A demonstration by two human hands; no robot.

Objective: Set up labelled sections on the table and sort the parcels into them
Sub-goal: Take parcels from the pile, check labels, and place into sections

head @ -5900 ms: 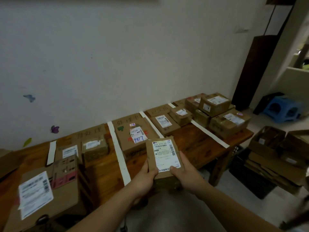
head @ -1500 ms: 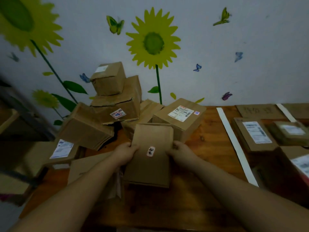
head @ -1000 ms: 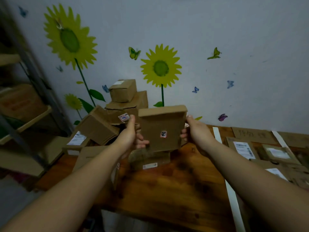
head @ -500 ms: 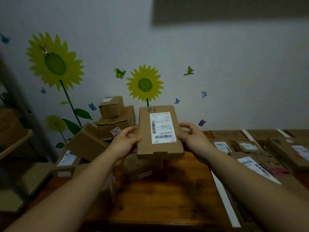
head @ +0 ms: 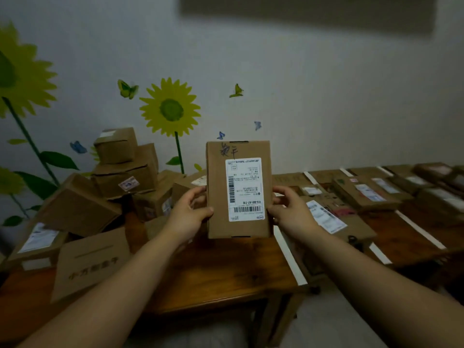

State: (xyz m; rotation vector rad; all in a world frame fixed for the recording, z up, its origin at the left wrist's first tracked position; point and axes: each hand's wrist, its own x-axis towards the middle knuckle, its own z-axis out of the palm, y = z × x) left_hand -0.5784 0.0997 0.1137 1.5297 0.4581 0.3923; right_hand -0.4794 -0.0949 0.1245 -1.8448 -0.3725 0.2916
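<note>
Tilted more upright, parcel (head: 238,189) sits pinched by its sides between left hand (head: 187,215) and right hand (head: 292,212)

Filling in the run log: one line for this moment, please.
left hand grips parcel | right hand grips parcel | shipping label faces camera

Centre frame, the parcel (head: 216,197) carries a white shipping label (head: 244,189) with two barcodes and the code "413-B01-57-T10" in large print just above the lower barcode; its small print is too fine to read. Near the parcel's upper left corner sits a handwritten mark (head: 228,149) of two dark characters, not surely legible. Lower left, a flat carton (head: 93,262) shows one printed row of characters, too dim to read; the white label (head: 326,218) right of centre is blurred.
</note>
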